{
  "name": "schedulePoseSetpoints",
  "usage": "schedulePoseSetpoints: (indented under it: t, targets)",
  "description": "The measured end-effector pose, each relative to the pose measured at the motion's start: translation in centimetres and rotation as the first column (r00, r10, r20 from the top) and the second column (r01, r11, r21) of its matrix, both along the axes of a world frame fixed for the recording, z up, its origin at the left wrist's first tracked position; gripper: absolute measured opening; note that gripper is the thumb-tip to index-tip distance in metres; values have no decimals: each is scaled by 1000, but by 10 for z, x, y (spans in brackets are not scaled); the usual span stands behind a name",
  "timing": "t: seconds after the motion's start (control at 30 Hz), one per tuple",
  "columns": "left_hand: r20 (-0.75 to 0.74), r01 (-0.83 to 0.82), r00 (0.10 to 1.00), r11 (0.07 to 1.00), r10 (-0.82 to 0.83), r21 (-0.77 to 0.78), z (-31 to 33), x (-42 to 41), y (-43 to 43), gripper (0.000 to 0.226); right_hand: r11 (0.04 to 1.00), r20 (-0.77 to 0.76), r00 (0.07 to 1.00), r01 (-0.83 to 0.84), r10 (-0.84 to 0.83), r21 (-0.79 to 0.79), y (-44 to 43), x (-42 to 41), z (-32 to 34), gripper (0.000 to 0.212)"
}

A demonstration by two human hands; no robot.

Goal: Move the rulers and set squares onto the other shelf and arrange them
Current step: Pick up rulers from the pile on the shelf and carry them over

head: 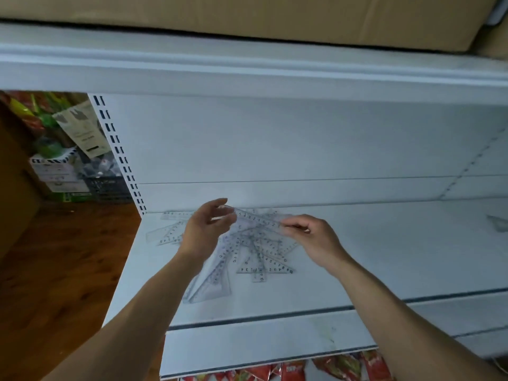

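Clear ruler (258,219) is up off the pile, running roughly 10-to-4 o'clock across frame ctr, printed numbers readable along its edge. R hand (310,235) pinches its 4 o'clock end btwn thumb and fingertips, other fingers curled under. L hand (206,229) sits at the ruler's 10 o'clock end, thumb up and fingers loosely spread. That end of the ruler lies in the gap btwn thumb and fingers. I can't tell if it touches the skin, img is blurred there.

Directly under both hands I see the pile of rulers and set squares (255,259), all transparent, crossed over each other at odd angles on the white shelf (371,259). A few more clear rulers (169,229) lie fanned out at 9 o'clock of the L hand, near the shelf's back-left corner. One small clear piece (497,222) lies well apart at 3 o'clock by the frame edge; too blurred to tell what it is.

White back panel (275,138) rises behind, slotted upright (118,149) along its left side. Upper shelf (247,70) at 12 o'clock carries a cardboard box (247,15). At 6 o'clock, below the shelf lip, red snack packets (288,371). At 9 o'clock, wood floor (55,270), with a dark crate (107,188) and packaged goods beyond.
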State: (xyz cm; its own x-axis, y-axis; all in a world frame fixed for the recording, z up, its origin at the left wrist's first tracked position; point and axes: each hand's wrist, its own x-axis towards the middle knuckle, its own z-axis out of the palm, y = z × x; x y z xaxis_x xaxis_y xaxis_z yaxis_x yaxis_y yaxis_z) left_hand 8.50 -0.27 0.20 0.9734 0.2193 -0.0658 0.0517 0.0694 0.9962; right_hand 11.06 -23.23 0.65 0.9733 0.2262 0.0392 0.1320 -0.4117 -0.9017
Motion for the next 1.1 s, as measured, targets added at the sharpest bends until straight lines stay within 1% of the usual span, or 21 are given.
schedulePoseSetpoints:
  t: [0.1, 0.2, 0.27, 0.33, 0.43, 0.53, 0.63, 0.73, 0.8, 0.83, 0.9, 1.03, 1.1]
  targets:
    - [11, -19, 1000, 998, 20, -62, -2, 3, -14, 16, 997, -13, 997, 78, -78, -1, -17, -6, 0, 12]
    - [22, -4, 1000, 999, 5, -49, -3, 6, -34, 8, 988, -42, 988, 148, -150, -52, -40, -13, -5, 7]
    - [30, 21, 999, 998, -19, -64, -2, 9, -51, 6, 975, -81, 972, 218, -220, -40, -59, -17, -8, 7]
    - [37, 54, 998, 992, -50, -111, 0, 10, -71, 6, 953, -130, 947, 300, -293, 40, -79, -22, -8, 8]
    - [43, 120, 993, 975, -113, -190, 4, 9, -105, 7, 879, -185, 901, 426, -392, 214, -115, -33, -1, 11]
    - [52, 190, 982, 957, -183, -220, 5, 6, -148, 9, 812, -212, 860, 509, -464, 285, -157, -53, 5, 9]
    - [62, 264, 964, 950, -258, -166, 2, -1, -202, 11, 752, -218, 814, 581, -538, 312, -207, -78, 6, 3]
    - [59, 327, 944, 942, -323, -72, 0, -12, -265, 12, 678, -209, 757, 650, -619, 343, -264, -105, 4, 5]
    - [58, 348, 936, 937, -347, -12, -2, -20, -310, 11, 651, -192, 730, 675, -655, 346, -302, -123, 1, 4]
    - [64, 356, 932, 934, -356, 7, -2, -24, -332, 11, 638, -184, 716, 689, -674, 344, -321, -131, 0, 7]
    - [71, 387, 919, 922, -388, 27, -2, -33, -378, 11, 597, -181, 676, 724, -715, 345, -363, -146, -3, 10]
    - [86, 491, 865, 870, -494, 52, -2, -55, -471, 20, 510, -192, 580, 800, -792, 316, -452, -178, -4, 3]
    - [112, 536, 833, 841, -542, 78, -1, -65, -513, 20, 485, -171, 546, 822, -820, 299, -491, -194, -4, 8]
